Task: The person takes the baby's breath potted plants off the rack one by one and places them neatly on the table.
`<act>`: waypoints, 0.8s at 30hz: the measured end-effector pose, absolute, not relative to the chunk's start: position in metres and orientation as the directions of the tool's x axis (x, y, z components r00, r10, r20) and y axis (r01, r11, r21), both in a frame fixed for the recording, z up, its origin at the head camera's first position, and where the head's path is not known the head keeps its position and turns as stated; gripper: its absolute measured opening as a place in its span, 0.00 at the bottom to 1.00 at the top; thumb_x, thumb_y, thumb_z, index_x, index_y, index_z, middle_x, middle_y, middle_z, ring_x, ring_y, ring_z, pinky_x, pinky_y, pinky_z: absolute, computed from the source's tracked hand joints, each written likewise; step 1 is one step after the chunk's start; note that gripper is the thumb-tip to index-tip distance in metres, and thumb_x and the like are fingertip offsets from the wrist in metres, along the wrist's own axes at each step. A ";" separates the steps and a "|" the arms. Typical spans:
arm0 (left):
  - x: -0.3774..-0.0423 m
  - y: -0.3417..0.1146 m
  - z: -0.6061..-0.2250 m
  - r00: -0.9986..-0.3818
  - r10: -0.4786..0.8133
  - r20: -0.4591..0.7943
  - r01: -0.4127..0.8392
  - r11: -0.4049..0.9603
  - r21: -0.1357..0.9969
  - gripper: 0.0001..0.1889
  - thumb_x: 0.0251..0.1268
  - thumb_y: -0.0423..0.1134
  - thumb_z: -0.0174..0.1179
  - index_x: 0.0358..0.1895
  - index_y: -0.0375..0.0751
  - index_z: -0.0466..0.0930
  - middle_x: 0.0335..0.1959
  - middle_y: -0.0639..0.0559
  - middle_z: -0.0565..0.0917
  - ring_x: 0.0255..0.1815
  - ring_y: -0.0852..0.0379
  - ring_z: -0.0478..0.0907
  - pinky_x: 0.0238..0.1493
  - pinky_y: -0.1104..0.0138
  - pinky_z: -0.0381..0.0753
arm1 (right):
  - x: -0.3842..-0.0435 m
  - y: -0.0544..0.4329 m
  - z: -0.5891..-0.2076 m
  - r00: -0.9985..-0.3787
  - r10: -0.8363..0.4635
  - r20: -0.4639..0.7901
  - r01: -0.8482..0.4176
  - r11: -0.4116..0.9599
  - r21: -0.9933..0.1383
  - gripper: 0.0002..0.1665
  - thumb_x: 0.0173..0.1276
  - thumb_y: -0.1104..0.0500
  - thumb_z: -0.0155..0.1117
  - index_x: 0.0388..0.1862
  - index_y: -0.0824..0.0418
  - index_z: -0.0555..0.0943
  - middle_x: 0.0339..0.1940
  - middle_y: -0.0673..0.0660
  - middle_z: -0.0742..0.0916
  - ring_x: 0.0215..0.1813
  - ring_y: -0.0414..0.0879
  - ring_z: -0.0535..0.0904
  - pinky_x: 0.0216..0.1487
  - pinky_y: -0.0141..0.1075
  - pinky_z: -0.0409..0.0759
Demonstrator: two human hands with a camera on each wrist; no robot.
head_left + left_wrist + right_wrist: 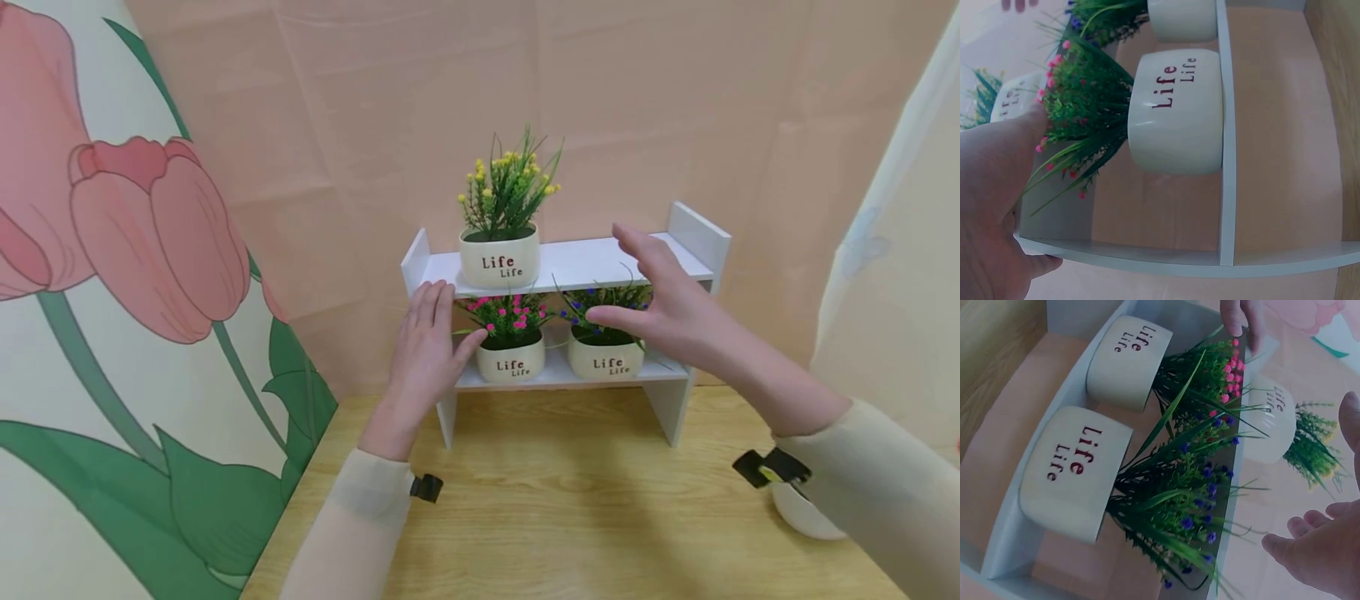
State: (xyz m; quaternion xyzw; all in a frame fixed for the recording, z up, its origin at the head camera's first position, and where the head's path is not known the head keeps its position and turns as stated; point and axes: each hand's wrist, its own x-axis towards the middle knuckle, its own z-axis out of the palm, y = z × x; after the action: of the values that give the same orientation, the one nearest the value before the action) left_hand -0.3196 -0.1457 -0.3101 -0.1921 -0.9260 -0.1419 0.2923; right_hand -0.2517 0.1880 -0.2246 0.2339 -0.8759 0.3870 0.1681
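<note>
A white two-tier shelf (577, 265) stands on the table against the back wall. On its upper tier, toward the left, is a cream pot with yellow flowers (498, 258). Below it sits a pot with pink flowers (512, 363), and to that one's right a pot with blue flowers (606, 358). My left hand (429, 350) rests at the shelf's upper left corner, fingers extended and thumb apart. In front of the shelf's right half, my right hand (675, 312) is raised with thumb and fingers spread, holding nothing; its thumb overlaps the blue-flowered plant in the head view.
A white round container (806, 510) stands at the table's right, partly hidden by my right sleeve. The wooden table (555, 492) extends in front of the shelf. A tulip-patterned wall (157, 233) rises on the left, and a pinkish sheet (600, 108) covers the back.
</note>
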 end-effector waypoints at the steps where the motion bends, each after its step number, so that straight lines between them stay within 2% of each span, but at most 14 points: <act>1: -0.320 -0.146 -0.310 -0.754 0.273 0.597 0.440 0.885 0.151 0.47 0.82 0.63 0.61 0.88 0.35 0.54 0.87 0.37 0.59 0.90 0.40 0.48 0.89 0.48 0.51 | -0.254 0.186 -0.223 -0.831 -0.284 0.478 -0.545 0.590 -0.596 0.67 0.73 0.53 0.82 0.95 0.54 0.46 0.92 0.62 0.56 0.89 0.65 0.53 0.84 0.64 0.61; 2: -0.320 -0.146 -0.310 -0.753 0.273 0.598 0.441 0.885 0.151 0.47 0.82 0.63 0.61 0.87 0.35 0.55 0.87 0.37 0.59 0.90 0.40 0.48 0.89 0.48 0.52 | -0.257 0.183 -0.222 -0.828 -0.289 0.481 -0.550 0.589 -0.592 0.66 0.73 0.52 0.82 0.95 0.55 0.46 0.92 0.61 0.56 0.90 0.63 0.53 0.86 0.64 0.57; 6: -0.321 -0.146 -0.311 -0.751 0.274 0.601 0.442 0.884 0.150 0.47 0.82 0.62 0.62 0.87 0.34 0.55 0.86 0.37 0.60 0.90 0.39 0.49 0.89 0.48 0.52 | -0.267 0.174 -0.216 -0.836 -0.290 0.465 -0.537 0.607 -0.586 0.66 0.74 0.47 0.81 0.95 0.53 0.46 0.92 0.61 0.57 0.88 0.66 0.55 0.85 0.65 0.59; 11: -0.322 -0.145 -0.310 -0.751 0.268 0.604 0.438 0.886 0.152 0.47 0.82 0.63 0.61 0.87 0.35 0.55 0.87 0.38 0.60 0.90 0.40 0.48 0.89 0.48 0.52 | -0.278 0.161 -0.207 -0.850 -0.291 0.440 -0.516 0.630 -0.581 0.65 0.75 0.42 0.78 0.95 0.53 0.47 0.90 0.65 0.59 0.86 0.71 0.57 0.82 0.69 0.62; 18: -0.322 -0.145 -0.310 -0.753 0.267 0.601 0.441 0.883 0.160 0.47 0.82 0.64 0.61 0.87 0.35 0.55 0.87 0.38 0.60 0.90 0.40 0.49 0.89 0.48 0.53 | -0.290 0.149 -0.202 -0.863 -0.293 0.413 -0.497 0.639 -0.587 0.65 0.76 0.36 0.75 0.95 0.53 0.46 0.89 0.67 0.59 0.87 0.67 0.58 0.82 0.71 0.60; 24: -0.323 -0.146 -0.311 -0.751 0.273 0.602 0.440 0.886 0.148 0.47 0.82 0.64 0.61 0.87 0.34 0.55 0.87 0.37 0.60 0.90 0.40 0.49 0.89 0.47 0.53 | -0.301 0.141 -0.203 -0.858 -0.300 0.418 -0.504 0.655 -0.564 0.60 0.81 0.34 0.67 0.94 0.58 0.47 0.89 0.68 0.60 0.87 0.65 0.58 0.83 0.69 0.61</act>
State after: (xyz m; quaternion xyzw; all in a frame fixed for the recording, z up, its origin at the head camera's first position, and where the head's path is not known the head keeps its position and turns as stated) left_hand -0.3228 -0.1458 -0.3110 -0.1928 -0.9248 -0.1417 0.2957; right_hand -0.3005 0.1412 -0.2026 0.2238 -0.8979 0.3501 0.1454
